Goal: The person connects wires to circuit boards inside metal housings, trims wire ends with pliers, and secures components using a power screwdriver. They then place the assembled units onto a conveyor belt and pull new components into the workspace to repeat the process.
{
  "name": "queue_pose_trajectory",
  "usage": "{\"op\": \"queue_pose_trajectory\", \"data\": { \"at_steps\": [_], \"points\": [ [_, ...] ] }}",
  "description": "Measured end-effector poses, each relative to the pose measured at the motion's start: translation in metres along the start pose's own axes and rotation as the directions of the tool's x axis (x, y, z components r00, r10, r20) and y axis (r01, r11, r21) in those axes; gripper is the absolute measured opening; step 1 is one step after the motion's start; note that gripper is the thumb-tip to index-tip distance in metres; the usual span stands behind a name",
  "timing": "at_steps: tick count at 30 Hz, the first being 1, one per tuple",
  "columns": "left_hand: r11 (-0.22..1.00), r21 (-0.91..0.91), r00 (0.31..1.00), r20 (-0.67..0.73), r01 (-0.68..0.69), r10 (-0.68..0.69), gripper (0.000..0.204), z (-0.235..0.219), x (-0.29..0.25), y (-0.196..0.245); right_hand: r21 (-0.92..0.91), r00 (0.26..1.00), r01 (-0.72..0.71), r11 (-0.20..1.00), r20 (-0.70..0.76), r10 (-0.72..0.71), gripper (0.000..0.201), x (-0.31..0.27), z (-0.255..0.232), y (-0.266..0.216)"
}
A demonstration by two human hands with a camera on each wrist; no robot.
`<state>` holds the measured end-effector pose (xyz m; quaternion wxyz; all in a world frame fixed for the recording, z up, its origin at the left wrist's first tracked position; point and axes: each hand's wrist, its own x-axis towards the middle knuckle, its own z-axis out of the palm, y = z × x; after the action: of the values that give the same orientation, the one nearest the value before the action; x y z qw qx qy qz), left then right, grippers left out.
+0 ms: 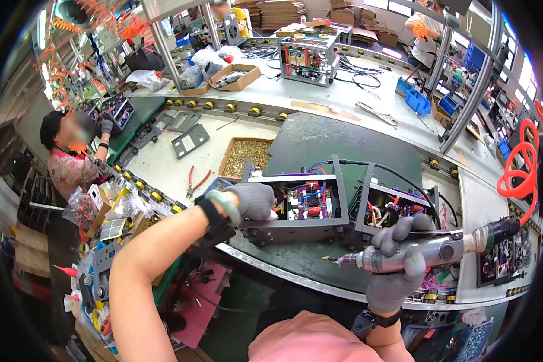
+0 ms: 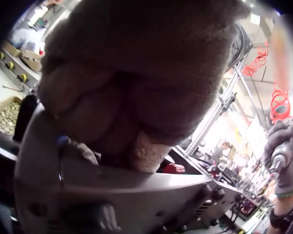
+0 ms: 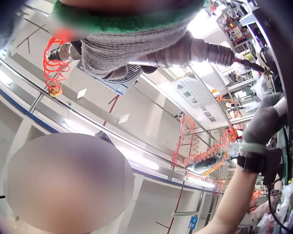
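Note:
My gloved left hand grips the near left end of a grey metal chassis, its fingers bent over the edge. A bare fingertip shows against the chassis in the left wrist view. Red and blue wires and circuit boards fill the open chassis. My gloved right hand holds a pneumatic screwdriver level, its bit pointing left in front of a second chassis. A red coiled air hose feeds the screwdriver's rear end.
Behind the chassis stands a box of brass-coloured screws, with red-handled pliers left of it. Flat grey panels lie farther back. A black cable arches over the second chassis. Another person works at the left.

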<state>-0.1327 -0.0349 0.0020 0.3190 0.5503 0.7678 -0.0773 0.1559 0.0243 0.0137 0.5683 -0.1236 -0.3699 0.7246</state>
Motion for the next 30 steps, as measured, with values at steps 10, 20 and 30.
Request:
{"op": "queue_pose_trajectory", "data": {
  "at_steps": [10, 20, 30],
  "points": [
    [0.891, 0.419, 0.984, 0.089, -0.175, 0.152, 0.027, -0.006, 0.021, 0.024, 0.042, 0.972, -0.100, 0.994, 0.216, 0.088, 0.052, 0.032, 0.025, 0.050],
    [0.973, 0.125, 0.976, 0.119, -0.196, 0.181, 0.025, -0.001, 0.022, 0.004, 0.008, 0.942, -0.247, 0.969, 0.237, 0.239, 0.051, 0.056, 0.028, 0.098],
    [0.962, 0.054, 0.961, 0.078, -0.268, 0.263, 0.026, 0.007, 0.027, -0.007, -0.219, 0.753, -0.304, 0.927, 0.542, 0.374, 0.044, 0.055, 0.009, 0.123]
  ]
}}
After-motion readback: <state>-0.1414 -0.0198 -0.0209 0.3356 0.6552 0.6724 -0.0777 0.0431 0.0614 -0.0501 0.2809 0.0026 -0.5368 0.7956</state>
